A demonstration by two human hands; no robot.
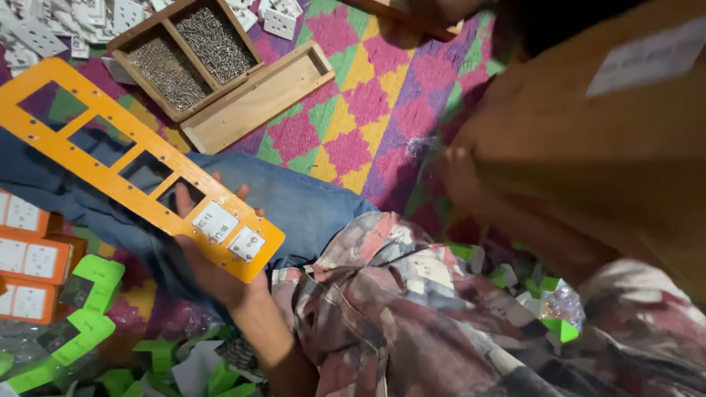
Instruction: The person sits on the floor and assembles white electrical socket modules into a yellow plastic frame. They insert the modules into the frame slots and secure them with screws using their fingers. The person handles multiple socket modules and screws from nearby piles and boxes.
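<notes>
My left hand (215, 273) grips the near end of a long orange panel (62, 73) from beneath, fingers showing behind it. The panel has several rectangular cutouts and slants up to the left over my blue-jeaned leg (309, 202). Two white switch modules (215, 220) sit in its nearest openings. My right hand (460, 176), blurred, presses against the lower left side of a big brown cardboard box (588, 147) at the right. How firmly it grips the box is unclear.
A wooden tray of metal screws (184, 51) and an empty wooden tray (257, 95) lie on the colourful patterned mat (368, 95). Loose white modules (44, 29) sit top left, orange boxes (29, 257) at left, green card scraps (88, 309) below.
</notes>
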